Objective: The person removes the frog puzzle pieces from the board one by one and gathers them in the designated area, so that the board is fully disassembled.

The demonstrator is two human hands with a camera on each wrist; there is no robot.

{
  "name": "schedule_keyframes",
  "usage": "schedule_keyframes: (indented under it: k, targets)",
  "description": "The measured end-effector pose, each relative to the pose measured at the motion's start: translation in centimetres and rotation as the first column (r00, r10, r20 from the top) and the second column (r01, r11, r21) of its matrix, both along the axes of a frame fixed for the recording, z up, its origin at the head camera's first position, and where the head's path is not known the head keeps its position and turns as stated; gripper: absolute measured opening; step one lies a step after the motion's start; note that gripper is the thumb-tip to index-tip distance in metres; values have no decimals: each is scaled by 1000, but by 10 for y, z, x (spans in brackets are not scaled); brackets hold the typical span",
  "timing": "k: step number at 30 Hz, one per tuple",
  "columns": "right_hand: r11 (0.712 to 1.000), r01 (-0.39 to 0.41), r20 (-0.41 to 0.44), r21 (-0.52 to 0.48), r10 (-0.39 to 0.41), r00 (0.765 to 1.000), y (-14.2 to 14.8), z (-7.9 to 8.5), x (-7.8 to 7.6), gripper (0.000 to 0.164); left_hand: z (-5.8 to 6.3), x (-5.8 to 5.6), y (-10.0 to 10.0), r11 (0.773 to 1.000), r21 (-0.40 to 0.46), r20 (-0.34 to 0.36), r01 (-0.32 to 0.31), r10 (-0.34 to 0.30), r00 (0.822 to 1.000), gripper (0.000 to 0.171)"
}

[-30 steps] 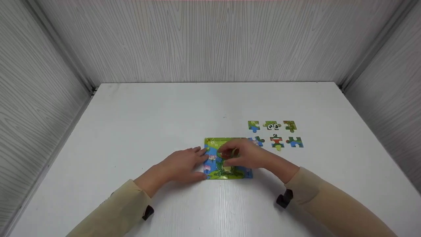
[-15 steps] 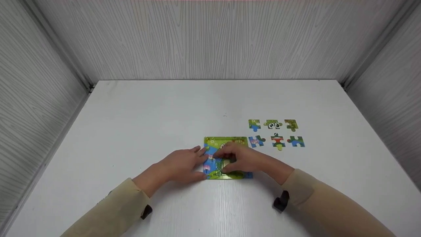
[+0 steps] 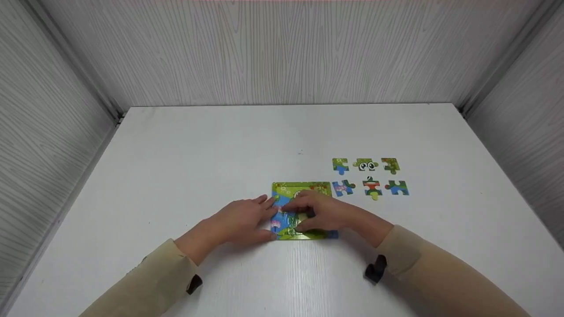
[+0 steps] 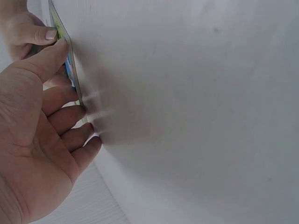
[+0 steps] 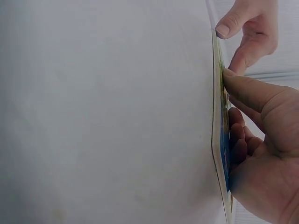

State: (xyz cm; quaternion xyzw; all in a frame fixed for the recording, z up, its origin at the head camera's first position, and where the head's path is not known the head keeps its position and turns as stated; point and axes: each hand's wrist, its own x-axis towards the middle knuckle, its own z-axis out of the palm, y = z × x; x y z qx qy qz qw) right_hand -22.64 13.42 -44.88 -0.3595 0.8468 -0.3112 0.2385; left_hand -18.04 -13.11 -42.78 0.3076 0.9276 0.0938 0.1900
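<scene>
A small jigsaw board (image 3: 304, 185) with a green and blue frog picture lies on the white table. Its left edge meets the fingertips of my left hand (image 3: 244, 220), whose fingers are spread and nearly straight. In the left wrist view, that hand's thumb and fingers (image 4: 67, 119) line the board's edge. My right hand (image 3: 324, 213) is over the board and hides much of its right half. Its index finger and thumb rest bent on the picture, with the other fingers (image 5: 238, 135) curled. I cannot tell whether a puzzle piece is pinched between them.
Loose puzzle pieces lie in two rows beyond the board to the right, among them an eyes piece (image 3: 365, 165), a mouth piece (image 3: 372, 187) and a lotus piece (image 3: 343, 188). Pale wood-grain panels (image 3: 282, 53) enclose the table at the back and sides.
My right hand has shifted a little left across the board, its index finger nearing the left hand's fingers. My left hand stays at the edge, and the loose pieces keep their places.
</scene>
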Motion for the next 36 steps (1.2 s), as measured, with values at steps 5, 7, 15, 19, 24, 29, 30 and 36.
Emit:
schedule_keyframes:
  k: [5, 7, 15, 19, 24, 29, 30, 36]
  targets:
    - [1000, -5, -3, 6, 6, 1000, -1, -1, 1, 51, -1, 1, -1, 1000, 8, -6, 2, -2, 1000, 73]
    - [1000, -6, -1, 5, 6, 1000, -1, -1, 1, 51, -1, 2, -1, 1000, 6, -7, 2, -2, 1000, 73]
    - [1000, -8, 8, -8, 9, 1000, -1, 0, 2, 50, -1, 2, -1, 1000, -6, -7, 0, 0, 1000, 74]
    - [1000, -5, 15, -12, 5, 1000, -1, 1, 3, 47, -2, 1, -1, 1000, -3, -5, 1, -1, 1000, 73]
    - [1000, -4, 26, -22, 4, 1000, -1, 1, 3, 46, -4, 0, -2, 1000, 16, -11, 2, -1, 1000, 71]
    - [1000, 4, 36, -15, -4, 999, -1, 2, 2, 45, -4, 0, -1, 1000, 20, -13, -2, 2, 1000, 71]
    - [1000, 5, 37, -14, -4, 999, -1, 2, 2, 45, -3, 0, -1, 1000, 19, -11, -4, 5, 1000, 71]
    - [1000, 19, 36, 11, -19, 999, -2, 2, 2, 47, -3, -1, 0, 1000, 6, -4, -21, 21, 1000, 72]
